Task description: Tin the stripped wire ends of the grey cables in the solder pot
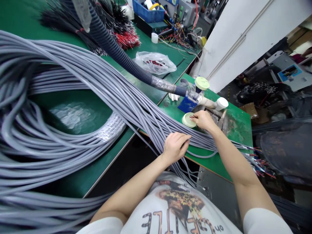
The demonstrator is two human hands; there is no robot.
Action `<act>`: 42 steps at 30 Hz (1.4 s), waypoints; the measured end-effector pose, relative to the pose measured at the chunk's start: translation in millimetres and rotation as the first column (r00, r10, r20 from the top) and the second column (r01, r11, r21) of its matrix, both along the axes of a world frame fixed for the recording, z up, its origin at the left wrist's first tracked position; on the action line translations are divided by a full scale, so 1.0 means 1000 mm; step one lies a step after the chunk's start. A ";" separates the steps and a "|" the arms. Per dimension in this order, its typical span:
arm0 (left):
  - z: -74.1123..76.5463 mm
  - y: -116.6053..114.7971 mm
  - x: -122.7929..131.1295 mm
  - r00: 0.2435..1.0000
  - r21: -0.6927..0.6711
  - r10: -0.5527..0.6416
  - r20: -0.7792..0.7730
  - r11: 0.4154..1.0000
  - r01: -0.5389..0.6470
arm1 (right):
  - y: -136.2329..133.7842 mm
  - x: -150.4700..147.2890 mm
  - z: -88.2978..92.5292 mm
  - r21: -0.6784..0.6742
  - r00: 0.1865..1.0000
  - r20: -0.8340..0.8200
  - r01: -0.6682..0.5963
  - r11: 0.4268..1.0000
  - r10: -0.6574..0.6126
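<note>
A thick bundle of grey cables [102, 84] sweeps from the left across the green bench and ends over the small green table [239, 126]. My left hand [175, 146] rests on the bundle with its fingers curled around a few cables. My right hand [203, 119] pinches the thin stripped wire ends of one cable next to a round pale-green pot [188, 120]. Coloured wire ends [258, 159] of the bundle hang off the table's right edge.
A black corrugated hose [117, 48] runs down to a nozzle over a blue block [187, 104]. A second pale-green lid [201, 83], a white cup [221, 103], a plastic bag [154, 62], black and red wire bundles [122, 35] and a blue bin [148, 13] lie further back.
</note>
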State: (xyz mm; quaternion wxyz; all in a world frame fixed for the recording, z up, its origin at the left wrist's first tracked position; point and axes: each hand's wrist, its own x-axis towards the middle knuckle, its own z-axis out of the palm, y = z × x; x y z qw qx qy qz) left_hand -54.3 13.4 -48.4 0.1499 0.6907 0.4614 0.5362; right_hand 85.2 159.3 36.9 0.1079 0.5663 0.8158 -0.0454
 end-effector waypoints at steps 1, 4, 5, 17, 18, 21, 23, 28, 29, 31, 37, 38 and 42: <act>0.000 0.000 0.000 1.000 -0.003 -0.003 0.001 1.000 0.003 | 0.000 0.000 0.000 0.000 1.000 0.014 -0.001 1.000 0.001; 0.000 0.000 0.000 1.000 -0.009 -0.008 0.000 1.000 0.008 | 0.000 -0.001 0.000 -0.001 0.999 0.046 -0.002 1.000 0.002; 0.000 0.000 0.000 1.000 -0.009 -0.008 -0.002 1.000 0.008 | 0.000 -0.001 0.000 -0.001 0.999 0.053 0.000 1.000 0.000; -0.001 0.000 -0.002 1.000 0.011 -0.007 -0.019 1.000 0.007 | 0.007 0.045 0.023 0.082 0.992 -0.121 0.050 0.995 -0.039; -0.001 0.000 -0.002 1.000 0.014 -0.006 -0.022 1.000 0.006 | 0.010 0.058 0.024 0.089 0.988 -0.126 0.101 0.991 -0.089; -0.003 0.001 -0.001 0.999 0.030 -0.009 -0.033 1.000 0.010 | 0.021 0.098 0.018 0.097 0.966 -0.083 0.251 0.963 -0.244; -0.004 0.001 -0.001 0.999 0.041 -0.011 -0.040 0.999 0.013 | 0.027 0.118 0.009 0.095 0.951 -0.048 0.310 0.946 -0.306; -0.005 0.001 -0.001 0.999 0.053 -0.008 -0.049 0.999 0.011 | 0.034 0.137 -0.011 0.083 0.936 0.010 0.350 0.933 -0.352; -0.005 0.001 -0.002 0.999 0.053 -0.009 -0.048 0.999 0.011 | 0.034 0.137 -0.013 0.079 0.936 0.016 0.349 0.934 -0.351; -0.005 0.000 -0.002 0.999 0.056 -0.011 -0.044 0.998 0.014 | 0.035 0.137 -0.015 0.070 0.938 0.028 0.343 0.937 -0.346; -0.007 0.000 -0.002 0.999 0.043 -0.014 -0.048 0.999 0.016 | 0.037 0.134 -0.017 0.049 0.942 0.069 0.326 0.944 -0.329; -0.007 0.000 -0.002 0.999 0.040 -0.013 -0.050 0.999 0.015 | 0.037 0.134 -0.018 0.046 0.942 0.075 0.325 0.945 -0.328; -0.007 0.000 -0.001 0.998 0.038 -0.009 -0.057 0.999 0.011 | 0.037 0.132 -0.019 0.041 0.941 0.090 0.323 0.946 -0.325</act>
